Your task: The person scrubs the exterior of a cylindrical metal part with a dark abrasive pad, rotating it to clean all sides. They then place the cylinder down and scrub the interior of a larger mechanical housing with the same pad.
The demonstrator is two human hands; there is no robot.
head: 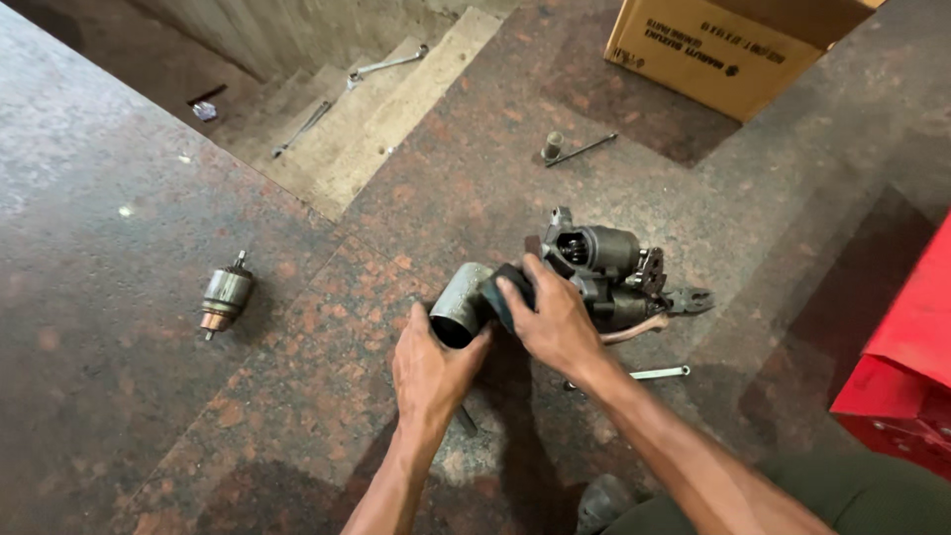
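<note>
My left hand grips a grey hollow metal cylinder from below, its open end facing me. My right hand presses a dark pad against the cylinder's far side, fingers wrapped over it. Just beyond my right hand sits a dark starter motor body on the stone floor, with a copper-coloured lead curling out beside it. A loose armature with copper windings lies on the floor to the left, apart from both hands.
A spanner lies under my right forearm. A socket with a bar rests further off. Steps at top left hold a spanner and a rod. A cardboard box stands top right, a red box at right.
</note>
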